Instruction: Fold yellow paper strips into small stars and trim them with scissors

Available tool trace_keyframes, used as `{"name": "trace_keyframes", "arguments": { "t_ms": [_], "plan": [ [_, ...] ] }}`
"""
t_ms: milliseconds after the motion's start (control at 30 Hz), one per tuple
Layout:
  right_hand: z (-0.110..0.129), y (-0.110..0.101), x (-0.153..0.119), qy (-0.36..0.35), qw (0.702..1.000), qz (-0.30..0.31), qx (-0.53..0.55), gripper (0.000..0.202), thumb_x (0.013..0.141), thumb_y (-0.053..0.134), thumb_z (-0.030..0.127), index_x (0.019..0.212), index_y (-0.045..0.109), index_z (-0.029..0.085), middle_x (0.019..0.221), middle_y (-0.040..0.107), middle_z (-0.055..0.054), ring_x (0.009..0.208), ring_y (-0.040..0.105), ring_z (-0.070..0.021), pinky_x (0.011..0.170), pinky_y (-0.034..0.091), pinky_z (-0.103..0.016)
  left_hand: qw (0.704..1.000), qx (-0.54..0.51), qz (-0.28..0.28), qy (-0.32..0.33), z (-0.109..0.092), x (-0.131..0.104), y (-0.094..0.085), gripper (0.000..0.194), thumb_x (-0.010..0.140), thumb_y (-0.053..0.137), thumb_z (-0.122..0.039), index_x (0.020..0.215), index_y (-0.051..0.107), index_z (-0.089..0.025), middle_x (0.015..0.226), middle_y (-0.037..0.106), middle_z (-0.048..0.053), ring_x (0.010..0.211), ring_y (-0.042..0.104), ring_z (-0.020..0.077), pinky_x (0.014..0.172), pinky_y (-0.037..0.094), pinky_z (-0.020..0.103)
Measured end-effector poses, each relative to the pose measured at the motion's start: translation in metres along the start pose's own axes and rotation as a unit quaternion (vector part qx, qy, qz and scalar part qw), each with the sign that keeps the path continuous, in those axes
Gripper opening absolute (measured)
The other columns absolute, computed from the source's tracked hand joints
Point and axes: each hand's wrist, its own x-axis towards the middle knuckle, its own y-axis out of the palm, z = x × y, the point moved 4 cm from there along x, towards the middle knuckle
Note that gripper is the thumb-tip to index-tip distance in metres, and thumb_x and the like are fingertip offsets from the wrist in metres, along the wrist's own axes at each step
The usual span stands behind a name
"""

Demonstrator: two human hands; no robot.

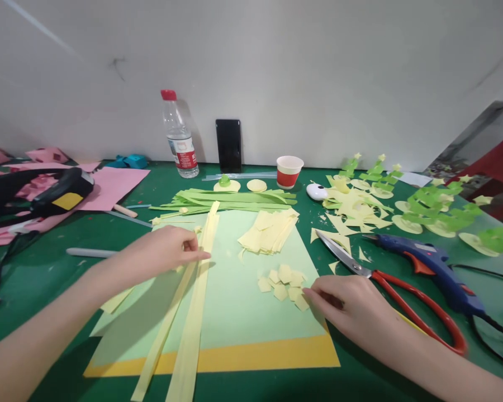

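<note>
Pale-yellow paper pentagons (280, 291) beside the right hand (354, 301)

Small, flat and straight-edged, they lay overlapped on the mint-green sheet (251, 318), at ten o'clock from this nearer hand. Its pinch was narrow at the pile's edge; whether it held one, I could not tell. The left hand (174, 245) pinched narrowly at paper strips (188, 346) running six to half-past-twelve, its hold unclear.

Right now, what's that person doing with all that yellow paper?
They're handling yellow paper at a green table. The left hand is at the long strips; the right hand is by the small cut pieces, piled on a pale green sheet. Red-handled scissors and a blue glue gun lie on the right.
</note>
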Motion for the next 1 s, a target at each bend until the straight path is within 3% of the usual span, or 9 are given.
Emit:
{"name": "trace_keyframes", "arguments": {
  "t_ms": [133, 267, 467, 567, 633, 700, 767, 833, 1000],
  "plan": [
    [0.0, 0.0, -0.002, -0.003, 1.0, 0.003, -0.001, 0.04, 0.09, 0.038, 0.025, 0.052, 0.046, 0.019, 0.047, 0.052, -0.002, 0.041, 0.042, -0.0117, 0.041, 0.027, -0.024, 0.993, 0.088, 0.061, -0.039, -0.001, 0.001, 0.017, 0.033, 0.069, 0.065, -0.048, 0.05, 0.055, -0.022, 0.053, 0.063, 0.003, 0.046, 0.051, 0.0198, 0.044, 0.027, 0.026],
    [0.001, 0.0, -0.002, -0.003, 1.0, 0.01, 0.005, 0.039, 0.09, 0.038, 0.024, 0.052, 0.047, 0.019, 0.048, 0.055, -0.002, 0.042, 0.045, -0.0114, 0.041, 0.029, -0.023, 0.986, 0.139, 0.07, -0.059, -0.001, 0.004, 0.022, 0.026, 0.077, 0.053, -0.044, 0.064, 0.051, -0.022, 0.071, 0.069, 0.009, 0.059, 0.06, 0.0278, 0.049, 0.032, 0.03],
    [0.001, 0.0, 0.0, -0.001, 1.0, 0.017, 0.01, 0.038, 0.091, 0.039, 0.023, 0.054, 0.046, 0.019, 0.05, 0.056, -0.003, 0.042, 0.047, -0.012, 0.042, 0.029, -0.023, 0.982, 0.144, 0.107, -0.056, 0.001, 0.004, 0.026, 0.025, 0.082, 0.045, -0.04, 0.068, 0.056, -0.022, 0.075, 0.07, 0.006, 0.064, 0.065, 0.026, 0.049, 0.038, 0.029],
    [0.002, -0.001, -0.001, 0.0, 1.0, 0.017, 0.013, 0.037, 0.09, 0.039, 0.022, 0.054, 0.046, 0.019, 0.05, 0.056, -0.003, 0.043, 0.047, -0.012, 0.042, 0.029, -0.023, 0.982, 0.153, 0.098, -0.043, 0.001, 0.005, 0.025, 0.025, 0.083, 0.045, -0.04, 0.081, 0.061, -0.021, 0.083, 0.071, 0.006, 0.065, 0.065, 0.0255, 0.049, 0.038, 0.028],
    [0.002, -0.002, -0.002, 0.0, 1.0, 0.013, 0.015, 0.038, 0.09, 0.039, 0.022, 0.053, 0.044, 0.019, 0.049, 0.054, -0.003, 0.042, 0.045, -0.0116, 0.042, 0.028, -0.023, 0.983, 0.164, 0.082, -0.031, 0.0, 0.01, 0.02, 0.031, 0.084, 0.045, -0.04, 0.1, 0.061, -0.02, 0.092, 0.07, 0.007, 0.068, 0.066, 0.0256, 0.051, 0.039, 0.028],
    [0.004, -0.003, -0.002, -0.002, 1.0, 0.008, 0.017, 0.038, 0.09, 0.038, 0.023, 0.053, 0.043, 0.019, 0.049, 0.052, -0.002, 0.042, 0.042, -0.0113, 0.042, 0.027, -0.024, 0.983, 0.172, 0.067, -0.009, -0.003, 0.019, 0.013, 0.04, 0.087, 0.044, -0.04, 0.118, 0.055, -0.017, 0.104, 0.068, 0.009, 0.083, 0.066, 0.0276, 0.062, 0.044, 0.029],
    [0.004, -0.004, -0.003, -0.005, 1.0, 0.006, 0.022, 0.037, 0.09, 0.038, 0.024, 0.054, 0.043, 0.019, 0.049, 0.052, -0.002, 0.042, 0.04, -0.0112, 0.042, 0.027, -0.024, 0.982, 0.178, 0.065, 0.027, -0.006, 0.03, 0.008, 0.045, 0.086, 0.05, -0.036, 0.125, 0.051, -0.014, 0.116, 0.064, 0.011, 0.108, 0.058, 0.0319, 0.08, 0.046, 0.035],
    [0.004, -0.004, -0.003, -0.005, 1.0, 0.007, 0.027, 0.036, 0.09, 0.037, 0.025, 0.055, 0.043, 0.019, 0.049, 0.052, -0.002, 0.042, 0.041, -0.011, 0.042, 0.026, -0.024, 0.977, 0.181, 0.084, 0.069, -0.007, 0.038, 0.007, 0.044, 0.085, 0.058, -0.028, 0.125, 0.051, -0.013, 0.125, 0.059, 0.012, 0.12, 0.049, 0.0331, 0.092, 0.043, 0.042],
    [0.003, -0.001, -0.003, -0.001, 0.999, 0.018, 0.04, 0.036, 0.09, 0.034, 0.026, 0.056, 0.038, 0.019, 0.05, 0.051, -0.002, 0.042, 0.04, -0.0105, 0.043, 0.025, -0.024, 0.967, 0.184, 0.101, 0.145, -0.01, 0.043, 0.013, 0.033, 0.091, 0.057, -0.029, 0.121, 0.055, -0.016, 0.123, 0.057, 0.01, 0.104, 0.06, 0.0251, 0.086, 0.052, 0.047]
  ]
}}
